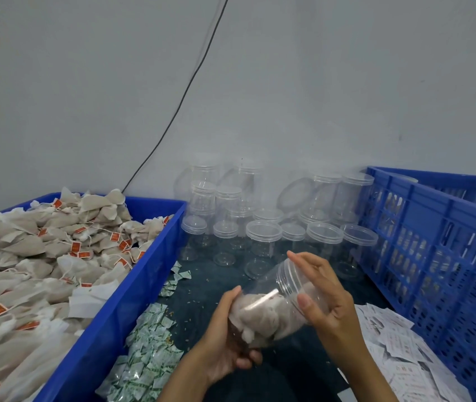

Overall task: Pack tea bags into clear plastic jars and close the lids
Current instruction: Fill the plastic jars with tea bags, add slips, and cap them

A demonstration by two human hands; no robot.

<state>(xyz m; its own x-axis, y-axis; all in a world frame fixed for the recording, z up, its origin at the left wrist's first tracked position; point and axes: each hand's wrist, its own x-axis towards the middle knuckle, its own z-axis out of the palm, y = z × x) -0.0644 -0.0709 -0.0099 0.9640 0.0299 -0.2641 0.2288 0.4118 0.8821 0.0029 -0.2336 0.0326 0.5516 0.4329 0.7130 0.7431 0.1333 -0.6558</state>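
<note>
At the centre of the dark worktop (202,282), towards six o'clock, a clear plastic jar (271,303) is held tilted, its open threaded mouth pointing up towards one o'clock and its base down towards seven o'clock. Tea bags (260,314) fill its lower part. The left hand (225,340) has its grip closed around the jar's base, thumb on top and fingers curled beneath. The right hand (326,303) grasps the jar near its mouth, thumb pressed on the near side of the wall and fingers arched over the rim.

At nine o'clock a solid blue bin (132,288) is heaped with loose tea bags (42,256), pale pouches with strings and red tags. Between the bin and the held jar, small green-and-white sachets (147,352) lie scattered on the worktop. At twelve o'clock, against the grey wall (289,82), stands a cluster of empty jars with lids (263,236), some stacked and one or two lying on their side. At three o'clock a slatted blue crate (434,250) stands, and white printed paper slips (396,349) are strewn beside it at five o'clock. A black cable (184,91) runs diagonally down the wall.
</note>
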